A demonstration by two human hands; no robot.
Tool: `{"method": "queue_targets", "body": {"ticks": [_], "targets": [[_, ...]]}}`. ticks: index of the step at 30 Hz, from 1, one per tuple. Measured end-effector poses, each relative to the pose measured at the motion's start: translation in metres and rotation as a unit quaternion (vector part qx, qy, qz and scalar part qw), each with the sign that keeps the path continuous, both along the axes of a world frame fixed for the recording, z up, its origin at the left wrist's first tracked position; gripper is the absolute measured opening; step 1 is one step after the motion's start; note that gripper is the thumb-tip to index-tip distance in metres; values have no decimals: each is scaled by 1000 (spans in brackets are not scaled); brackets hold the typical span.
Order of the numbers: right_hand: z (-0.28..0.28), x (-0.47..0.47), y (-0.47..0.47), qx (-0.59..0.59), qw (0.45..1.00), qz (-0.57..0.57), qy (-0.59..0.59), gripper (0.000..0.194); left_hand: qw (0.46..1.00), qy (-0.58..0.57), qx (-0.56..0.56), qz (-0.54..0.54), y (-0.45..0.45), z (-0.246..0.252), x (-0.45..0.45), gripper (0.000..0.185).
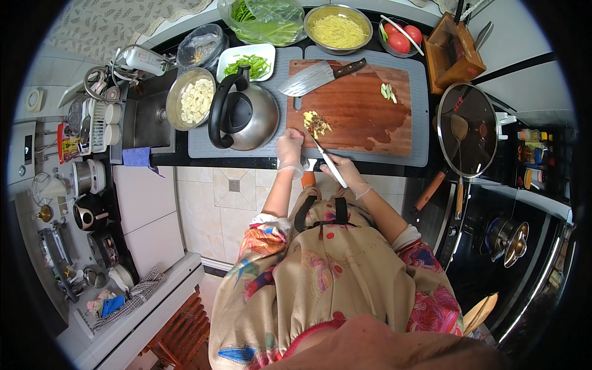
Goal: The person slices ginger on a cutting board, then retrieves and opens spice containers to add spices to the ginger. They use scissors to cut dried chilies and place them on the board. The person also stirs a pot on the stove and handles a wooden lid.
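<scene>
My right hand (348, 172), in a clear plastic glove, holds a small knife (334, 167) by its white handle at the counter's front edge. The narrow blade points up and left, its tip by my left hand (290, 147). That hand is gloved too, fingers curled at the front left corner of the wooden cutting board (365, 118). Whether it pinches something small is hidden. Just beyond the blade lies a small heap of yellow pieces and brown peelings (317, 124). A cleaver (314, 77) rests across the board's back left. Pale green slices (388, 93) lie at the right.
Left of the board stand a steel kettle (254, 118), a bowl of white cubes (196, 101) and a tray of cut greens (259, 60). Behind are shredded yellow strips in a bowl (337, 32) and tomatoes (398, 42). A lidded pan (467, 134) and a knife block (451, 55) stand right.
</scene>
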State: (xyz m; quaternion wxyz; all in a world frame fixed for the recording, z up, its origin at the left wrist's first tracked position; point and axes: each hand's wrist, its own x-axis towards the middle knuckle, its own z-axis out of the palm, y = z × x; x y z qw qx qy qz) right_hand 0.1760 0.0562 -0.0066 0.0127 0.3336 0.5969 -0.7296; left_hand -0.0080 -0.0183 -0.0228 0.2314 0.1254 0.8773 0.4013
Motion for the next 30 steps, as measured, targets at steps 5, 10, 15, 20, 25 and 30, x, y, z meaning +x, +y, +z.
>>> {"method": "queue_targets", "body": {"ticks": [5,10,15,20,25,30], "targets": [[5,4,0,15,1000,14,15,59,999,49,-8,8,6,8,4,11],[22,20,11,-138,989,36,-30,61,997,75,0,-15,8,13,11,14],[41,43,22,21,991,-97,84,61,996,78,20,-28,10,1,8,17],[54,60,108,347,920,-180,-33,71,997,61,38,-17,9,-6,5,10],[31,56,213,602,774,-110,-162,63,992,97,84,0,4,2,9,6],[-1,48,277,657,724,-30,-210,61,991,65,103,46,-12,18,14,7]]}}
